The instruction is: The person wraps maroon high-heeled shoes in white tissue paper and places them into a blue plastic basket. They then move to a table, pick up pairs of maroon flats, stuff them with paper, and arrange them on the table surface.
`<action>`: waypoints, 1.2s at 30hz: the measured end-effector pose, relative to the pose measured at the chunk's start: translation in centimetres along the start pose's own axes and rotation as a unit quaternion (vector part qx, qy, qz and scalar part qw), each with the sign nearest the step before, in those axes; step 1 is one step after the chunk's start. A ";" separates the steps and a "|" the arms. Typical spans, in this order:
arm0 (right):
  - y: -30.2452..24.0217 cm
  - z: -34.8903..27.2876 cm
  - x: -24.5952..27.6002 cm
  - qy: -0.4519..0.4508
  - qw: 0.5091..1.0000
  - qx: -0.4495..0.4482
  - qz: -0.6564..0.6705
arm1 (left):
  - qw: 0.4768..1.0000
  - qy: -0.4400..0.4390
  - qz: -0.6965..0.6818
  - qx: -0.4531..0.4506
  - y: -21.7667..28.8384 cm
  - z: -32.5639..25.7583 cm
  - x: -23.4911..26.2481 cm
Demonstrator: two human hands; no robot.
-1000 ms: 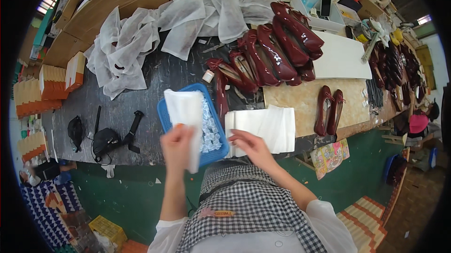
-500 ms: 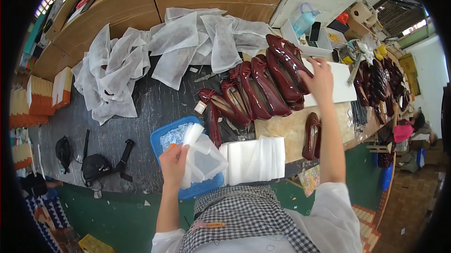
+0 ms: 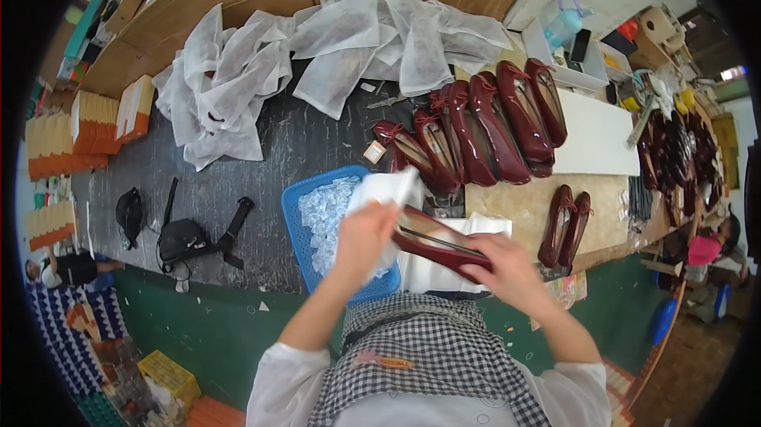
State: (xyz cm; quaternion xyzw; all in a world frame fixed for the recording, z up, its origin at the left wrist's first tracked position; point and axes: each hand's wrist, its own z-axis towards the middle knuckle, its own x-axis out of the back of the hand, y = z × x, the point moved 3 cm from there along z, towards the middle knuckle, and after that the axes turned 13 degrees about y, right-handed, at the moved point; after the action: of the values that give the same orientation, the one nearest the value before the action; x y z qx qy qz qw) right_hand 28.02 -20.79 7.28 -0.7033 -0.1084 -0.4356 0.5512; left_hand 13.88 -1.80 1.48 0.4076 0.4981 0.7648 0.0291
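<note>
My right hand (image 3: 507,272) grips a dark red glossy flat shoe (image 3: 432,241) held sideways over the table's near edge. My left hand (image 3: 361,237) holds a white fabric bag (image 3: 388,189) against the shoe's toe end, above a blue plastic basket (image 3: 295,225) of small clear packets. Under the shoe lies a stack of folded white bags (image 3: 432,272). A row of several matching red shoes (image 3: 483,122) lies farther back, and one pair (image 3: 564,225) stands on the wooden board to my right.
A heap of white fabric bags (image 3: 317,46) covers the table's far side. A black strap and pouch (image 3: 186,233) lie at the left. A white box (image 3: 594,141), a blue bottle (image 3: 564,22) and clutter sit at the right. Orange boxes (image 3: 95,122) are stacked far left.
My right hand was stretched out to the far shoes; it has come back holding one red shoe. My left hand has brought the white bag up to the shoe.
</note>
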 end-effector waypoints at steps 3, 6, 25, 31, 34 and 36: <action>3.2 0.9 -9.0 -0.033 0.784 -0.378 0.491 | 0.990 -0.067 -0.122 -0.004 5.1 -3.8 0.7; -1.9 8.1 -9.8 0.101 0.638 -0.263 0.717 | 0.992 0.080 -0.045 0.084 4.5 -1.0 5.9; 24.8 13.1 13.1 0.276 0.942 -0.134 -0.139 | 0.994 0.040 -0.032 0.096 -0.6 2.5 2.7; 3.8 5.0 10.8 -0.033 0.997 -0.066 0.002 | 0.991 0.067 0.116 0.018 -5.4 2.2 3.0; -1.5 3.0 1.9 -0.175 0.984 0.007 0.039 | 0.988 0.066 0.140 0.003 -4.9 0.9 3.2; -2.5 4.1 -5.4 -0.197 0.978 0.006 0.071 | 0.993 0.051 0.109 -0.002 -1.4 -2.3 4.4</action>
State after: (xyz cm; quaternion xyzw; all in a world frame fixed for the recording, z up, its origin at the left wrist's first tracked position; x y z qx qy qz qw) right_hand 25.28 -14.54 4.98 -0.7779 -0.1676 -0.2471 0.5529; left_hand 8.91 -0.80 2.64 0.4196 0.4498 0.7845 -0.0792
